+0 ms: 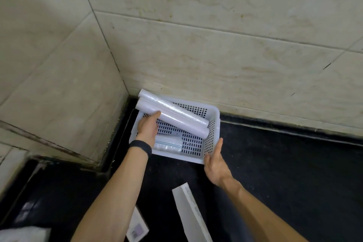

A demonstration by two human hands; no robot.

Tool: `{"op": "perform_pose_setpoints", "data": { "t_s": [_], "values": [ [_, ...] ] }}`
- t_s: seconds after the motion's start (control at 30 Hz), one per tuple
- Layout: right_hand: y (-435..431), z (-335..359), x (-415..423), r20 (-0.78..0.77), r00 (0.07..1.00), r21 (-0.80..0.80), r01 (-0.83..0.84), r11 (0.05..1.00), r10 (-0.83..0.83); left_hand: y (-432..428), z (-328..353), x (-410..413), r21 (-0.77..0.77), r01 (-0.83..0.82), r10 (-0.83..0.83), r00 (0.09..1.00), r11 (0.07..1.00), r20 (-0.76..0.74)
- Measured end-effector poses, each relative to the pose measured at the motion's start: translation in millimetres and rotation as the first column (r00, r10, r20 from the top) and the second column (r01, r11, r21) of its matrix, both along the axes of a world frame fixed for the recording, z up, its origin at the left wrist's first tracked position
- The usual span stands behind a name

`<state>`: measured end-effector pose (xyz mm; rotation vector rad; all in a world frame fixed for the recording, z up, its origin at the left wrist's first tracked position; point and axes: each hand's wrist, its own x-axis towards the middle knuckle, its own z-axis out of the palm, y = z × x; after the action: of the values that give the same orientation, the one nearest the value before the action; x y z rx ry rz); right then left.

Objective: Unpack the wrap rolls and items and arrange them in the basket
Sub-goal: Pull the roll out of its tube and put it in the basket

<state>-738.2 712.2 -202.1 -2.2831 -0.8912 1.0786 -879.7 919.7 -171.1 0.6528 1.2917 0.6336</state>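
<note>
A white perforated basket stands on the black counter in the corner by the tiled walls. Two white wrap rolls lie slanted in it, their left ends over the rim: the front roll and the rear roll. A clear zip bag lies flat at the basket's near side. My left hand, with a black wristband, is inside the basket and grips the front roll near its left end. My right hand is flat with fingers apart against the basket's near right corner.
A long white box lies on the black counter in front of me. A smaller box with a label sits near the bottom edge. Something white shows at the bottom left. Tiled walls close in behind and to the left.
</note>
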Motion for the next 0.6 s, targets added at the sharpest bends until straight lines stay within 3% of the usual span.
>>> {"op": "perform_pose_setpoints", "data": {
  "t_s": [0.07,0.17,0.3,0.43,0.6],
  "values": [
    [-1,0,3,-0.027,0.999,0.002,-0.017,1.000,0.017,-19,3,-22,0.094,0.039,-0.032,0.997,0.995,-0.072],
    [-8,2,10,-0.044,0.999,0.046,-0.001,0.999,0.003,-65,7,-59,0.250,-0.061,0.111,0.975,0.966,-0.191],
    [-39,-6,19,0.052,0.997,0.138,-0.069,0.988,0.063,-138,1,-104,0.363,-0.042,0.211,0.874,0.931,-0.438],
    [-94,-29,12,0.230,0.940,0.029,-0.265,0.964,0.251,-197,-13,-130,0.281,0.153,0.090,0.715,0.948,-0.694],
    [-161,-63,-4,0.446,0.752,-0.145,-0.475,0.868,0.486,-224,-31,-121,0.161,0.109,0.060,0.621,0.981,-0.782]
  ]
}}
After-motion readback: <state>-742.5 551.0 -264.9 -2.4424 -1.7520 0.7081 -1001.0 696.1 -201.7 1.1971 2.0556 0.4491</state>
